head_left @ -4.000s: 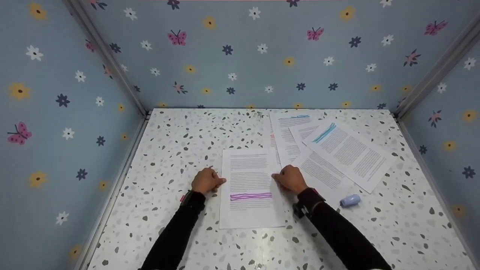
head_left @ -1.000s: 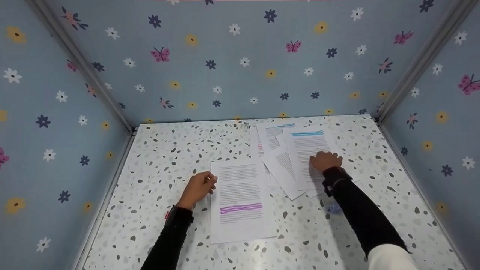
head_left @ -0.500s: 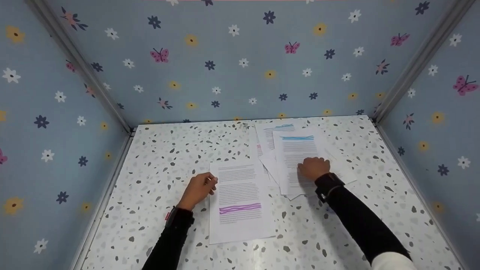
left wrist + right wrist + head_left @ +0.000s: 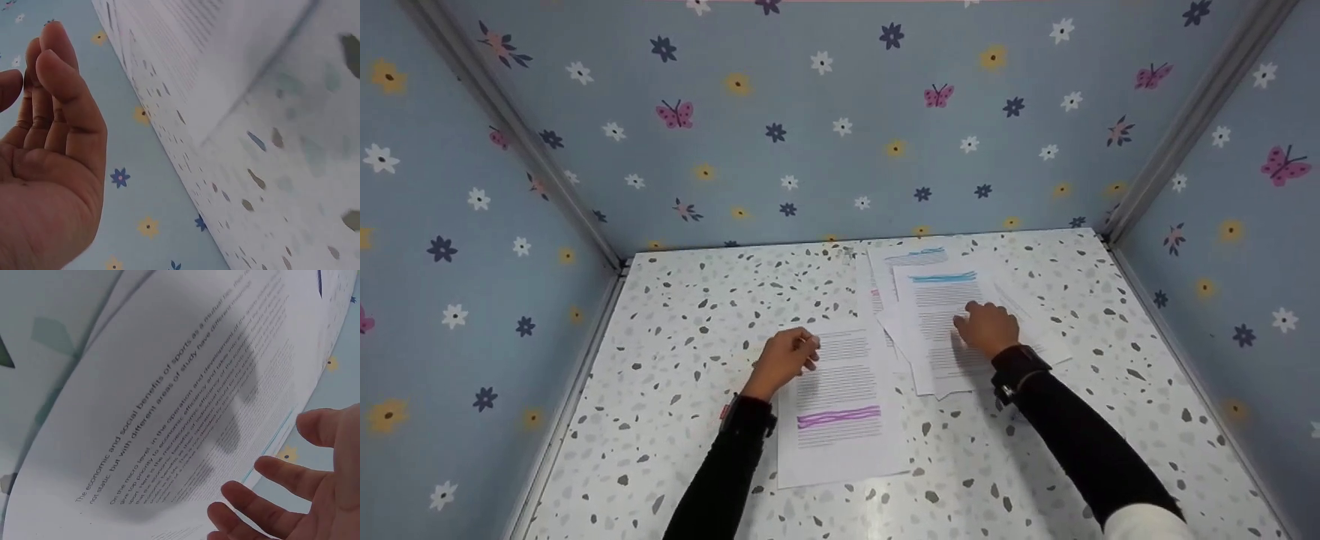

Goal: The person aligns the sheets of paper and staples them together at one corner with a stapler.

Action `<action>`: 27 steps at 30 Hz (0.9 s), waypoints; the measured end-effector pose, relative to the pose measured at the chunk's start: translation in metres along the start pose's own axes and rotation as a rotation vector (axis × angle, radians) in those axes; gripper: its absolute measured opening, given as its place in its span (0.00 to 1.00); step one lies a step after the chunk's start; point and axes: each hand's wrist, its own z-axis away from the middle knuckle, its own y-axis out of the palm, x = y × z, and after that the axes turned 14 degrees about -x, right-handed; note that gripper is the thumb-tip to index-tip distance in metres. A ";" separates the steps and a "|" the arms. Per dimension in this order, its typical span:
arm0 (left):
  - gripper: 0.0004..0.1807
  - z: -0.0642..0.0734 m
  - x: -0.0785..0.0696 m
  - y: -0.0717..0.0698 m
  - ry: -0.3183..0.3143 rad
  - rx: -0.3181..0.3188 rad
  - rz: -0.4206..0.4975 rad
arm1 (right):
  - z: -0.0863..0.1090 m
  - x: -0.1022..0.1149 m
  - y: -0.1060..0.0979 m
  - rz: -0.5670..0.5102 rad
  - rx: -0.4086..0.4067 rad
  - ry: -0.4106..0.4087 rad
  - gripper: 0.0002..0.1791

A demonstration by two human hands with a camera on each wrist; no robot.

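A printed sheet with purple highlighter strokes lies at the middle of the table. My left hand is over its upper left part, fingers loosely bent. The left wrist view shows that hand with nothing in its fingers. To the right, a printed sheet with blue strokes across its top lies on a loose pile. Above its right side is my right hand, fingers spread. In the right wrist view the same hand casts a shadow on the printed page and grips nothing.
Under the blue-marked sheet, other printed pages fan out, one with blue strokes at the back. The speckled table meets a flower-patterned back wall, with side walls left and right.
The blue-marked sheet, earlier slanted at the right, has turned straight and slid left over the pile with my right hand. My left hand has just moved right, over the purple-marked sheet.
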 end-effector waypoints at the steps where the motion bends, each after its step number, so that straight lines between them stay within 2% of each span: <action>1: 0.12 -0.004 -0.007 0.006 -0.007 0.000 0.030 | -0.003 -0.003 -0.005 -0.036 -0.024 0.013 0.27; 3: 0.12 -0.014 -0.021 0.019 -0.019 0.009 0.092 | -0.009 -0.010 -0.013 -0.106 -0.054 0.047 0.29; 7: 0.13 -0.031 -0.052 0.048 -0.067 0.069 0.235 | -0.022 -0.026 -0.030 -0.233 -0.059 0.149 0.34; 11: 0.17 -0.051 -0.071 0.083 -0.188 0.115 0.302 | -0.031 -0.046 -0.038 -0.311 -0.011 0.259 0.36; 12: 0.19 -0.058 -0.070 0.093 -0.227 0.113 0.306 | -0.032 -0.051 -0.037 -0.309 0.010 0.283 0.36; 15: 0.23 -0.071 -0.070 0.111 -0.366 0.136 0.337 | -0.036 -0.062 -0.031 -0.280 0.088 0.348 0.38; 19: 0.31 -0.079 -0.062 0.125 -0.579 0.181 0.414 | -0.034 -0.070 -0.022 -0.248 0.171 0.406 0.41; 23: 0.35 -0.080 -0.056 0.132 -0.766 0.211 0.485 | -0.030 -0.075 -0.018 -0.256 0.146 0.397 0.39; 25: 0.36 -0.080 -0.055 0.135 -0.830 0.211 0.518 | -0.029 -0.076 -0.016 -0.268 0.131 0.394 0.37; 27: 0.37 -0.081 -0.056 0.138 -0.860 0.208 0.542 | -0.029 -0.077 -0.015 -0.287 0.121 0.405 0.35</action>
